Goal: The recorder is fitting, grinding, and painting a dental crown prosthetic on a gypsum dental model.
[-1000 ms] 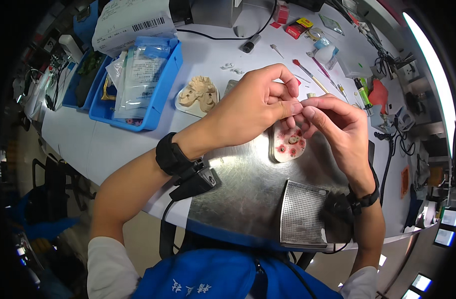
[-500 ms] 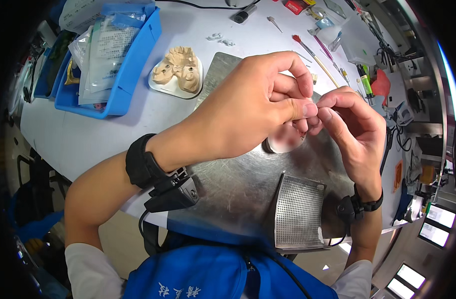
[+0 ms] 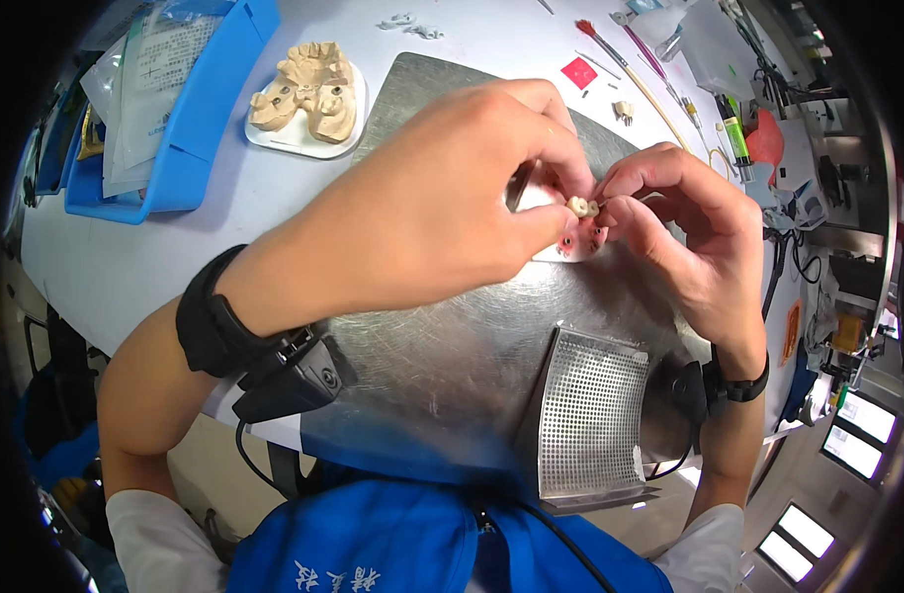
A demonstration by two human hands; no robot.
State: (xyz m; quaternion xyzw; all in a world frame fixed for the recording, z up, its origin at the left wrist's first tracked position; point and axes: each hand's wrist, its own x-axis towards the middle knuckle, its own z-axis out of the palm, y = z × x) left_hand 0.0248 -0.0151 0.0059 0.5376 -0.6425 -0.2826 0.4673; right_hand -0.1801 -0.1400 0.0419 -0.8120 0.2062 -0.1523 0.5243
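Observation:
A small tooth-coloured dental bridge (image 3: 582,207) sits between the fingertips of both hands. My left hand (image 3: 481,188) reaches across with thumb and forefinger closed on its left side. From the right, my right hand (image 3: 689,232) pinches at its other end, and its fingertips partly cover what they hold. Just beneath is a white dental model (image 3: 559,253) with pink gum and dark, red-rimmed holes, partly hidden by my left hand. It appears to rest on the metal plate (image 3: 422,346).
A beige dental cast (image 3: 308,99) on a white base stands left, beside a blue bin (image 3: 165,188) of packets. Another small tooth piece (image 3: 624,112), a red square (image 3: 577,72) and a brush (image 3: 635,74) lie beyond my hands. A perforated metal tray (image 3: 592,415) is near me.
The view has shifted, so the far objects sit higher and further left. My fingertips have parted slightly, and the bridge and the model's holes now show.

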